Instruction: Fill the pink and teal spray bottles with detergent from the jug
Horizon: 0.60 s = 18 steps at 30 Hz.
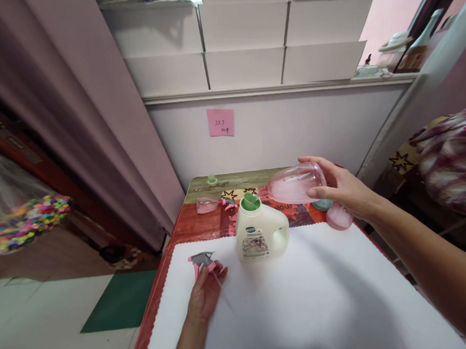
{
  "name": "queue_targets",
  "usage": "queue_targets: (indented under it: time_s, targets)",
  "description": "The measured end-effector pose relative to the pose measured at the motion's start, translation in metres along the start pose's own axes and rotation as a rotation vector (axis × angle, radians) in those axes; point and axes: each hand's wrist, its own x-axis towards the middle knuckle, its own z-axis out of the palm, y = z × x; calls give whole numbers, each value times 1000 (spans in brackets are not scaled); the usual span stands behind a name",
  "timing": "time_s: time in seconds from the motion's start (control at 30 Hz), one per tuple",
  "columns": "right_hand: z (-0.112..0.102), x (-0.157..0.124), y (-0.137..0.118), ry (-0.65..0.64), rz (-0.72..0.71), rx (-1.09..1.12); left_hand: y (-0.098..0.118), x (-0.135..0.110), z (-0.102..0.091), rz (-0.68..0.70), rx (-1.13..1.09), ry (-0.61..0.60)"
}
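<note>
My right hand [345, 187] is wrapped round a clear pink bottle [292, 185], held tilted on its side with its neck over a green funnel [250, 200]. The funnel sits in the mouth of a white detergent jug [261, 231] that stands upright on a white sheet [307, 297]. My left hand [205, 292] rests on the sheet near the left edge, its fingers closed on a grey and pink spray trigger head [203, 259] with a thin dip tube. A green bangle circles that wrist.
Behind the jug lie another pink spray bottle [209, 204] on its side, a small green cap [212, 180] and a pink round object [338, 217]. A patterned red tablecloth [192, 226] shows beyond the sheet. A pink note [221, 122] hangs on the wall. Floor drops off at left.
</note>
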Motion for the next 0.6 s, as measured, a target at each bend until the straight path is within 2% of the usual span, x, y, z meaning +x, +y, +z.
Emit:
queue_targets:
  time_s: [0.6]
  targets:
    - [-6,2,-6,-10,-11,-44,-1,1,0,-1,3,6]
